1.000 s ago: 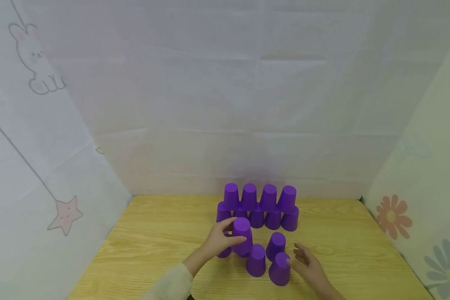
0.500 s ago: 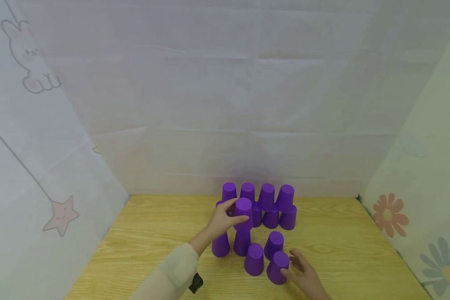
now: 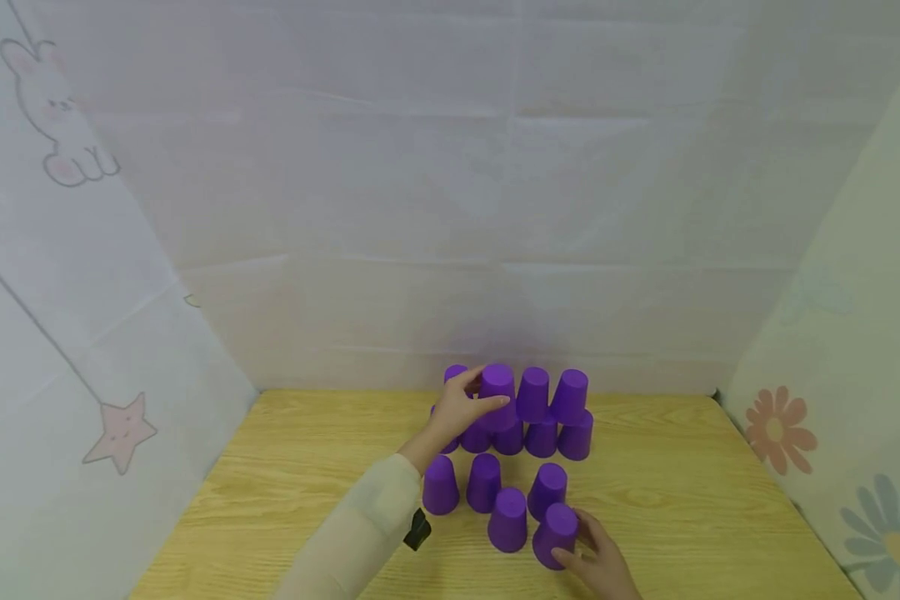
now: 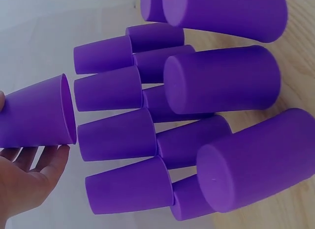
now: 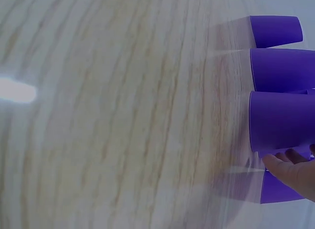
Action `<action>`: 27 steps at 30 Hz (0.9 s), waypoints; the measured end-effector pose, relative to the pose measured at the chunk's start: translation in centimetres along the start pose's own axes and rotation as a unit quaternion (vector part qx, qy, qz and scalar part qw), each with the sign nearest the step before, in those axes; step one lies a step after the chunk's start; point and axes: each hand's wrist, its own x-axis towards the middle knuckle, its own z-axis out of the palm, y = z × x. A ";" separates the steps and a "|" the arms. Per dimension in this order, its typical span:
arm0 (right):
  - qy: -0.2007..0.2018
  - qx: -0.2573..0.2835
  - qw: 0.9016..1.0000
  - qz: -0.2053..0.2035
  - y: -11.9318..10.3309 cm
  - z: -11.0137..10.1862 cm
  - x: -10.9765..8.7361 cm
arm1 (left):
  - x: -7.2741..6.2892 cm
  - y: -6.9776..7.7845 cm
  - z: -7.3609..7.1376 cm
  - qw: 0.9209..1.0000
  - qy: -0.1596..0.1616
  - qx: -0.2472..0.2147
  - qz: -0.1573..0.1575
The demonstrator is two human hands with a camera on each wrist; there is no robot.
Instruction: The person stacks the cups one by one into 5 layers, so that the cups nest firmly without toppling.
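My left hand (image 3: 453, 412) holds an upside-down purple cup (image 3: 497, 392) between thumb and fingers. In the left wrist view this cup (image 4: 37, 113) is raised, its open rim facing the top row of a two-tier cup wall (image 3: 534, 396) and apart from it. The wall is made of several upside-down purple cups; the held cup and hand partly hide its left part in the head view. At the front right, my right hand (image 3: 600, 562) grips a purple cup (image 3: 555, 529) standing on the table, thumb on the near side and fingers behind it.
Several single purple cups (image 3: 483, 483) stand upside down in front of the wall, one (image 3: 507, 521) right beside the gripped one. The wooden table (image 3: 307, 500) ends at a white sheet (image 3: 420, 250) behind. A black object (image 3: 417, 530) shows by the left sleeve (image 3: 360, 525).
My left hand has lifted its cup from the front cups up and away to the wall's top row. My right hand has closed further round the front right cup.
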 end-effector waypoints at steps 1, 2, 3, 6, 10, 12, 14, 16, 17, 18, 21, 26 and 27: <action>0.002 -0.002 1.000 0.000 0.0 0.1 0.0 | 0.3 0.1 0.1 1.000 0.000 0.001 0.000; 0.006 -0.002 1.000 0.002 0.0 0.1 0.0 | 0.6 0.2 0.2 1.000 0.000 0.004 -0.001; 0.009 -0.004 1.000 0.005 0.1 0.2 0.0 | 0.9 0.3 0.2 1.000 -0.001 0.007 -0.004; 0.015 -0.008 1.000 0.010 0.3 0.4 0.1 | 1.7 0.4 0.5 1.000 0.001 0.010 -0.002; 0.020 -0.012 1.000 -0.002 0.3 0.6 0.0 | 2.5 0.6 0.9 1.000 0.004 0.000 -0.003; 0.024 -0.010 1.000 -0.010 0.2 0.7 0.0 | 2.9 0.6 1.2 1.000 0.009 -0.005 -0.006; 0.026 -0.006 1.000 -0.016 0.2 0.8 -0.1 | 3.3 0.7 1.4 1.000 0.015 -0.008 -0.006; 0.028 0.000 0.999 -0.019 0.3 0.8 -0.1 | 3.4 1.2 1.4 1.000 0.018 -0.012 -0.002; 0.029 0.002 0.999 -0.022 0.5 0.8 0.0 | 3.6 1.2 1.5 1.000 0.018 -0.014 0.000; 0.031 0.003 0.999 -0.021 0.7 0.9 0.1 | 3.8 1.2 1.5 1.000 0.017 -0.014 0.004; 0.042 0.001 0.999 -0.018 1.2 1.0 0.3 | 4.4 1.3 1.6 1.000 0.013 -0.012 0.003; 0.059 -0.002 0.998 -0.009 1.5 1.3 0.6 | 5.5 0.7 1.8 1.000 0.018 0.003 0.002; 0.059 -0.003 0.998 -0.007 1.4 1.4 0.6 | 5.6 0.7 1.8 1.000 0.019 0.005 0.001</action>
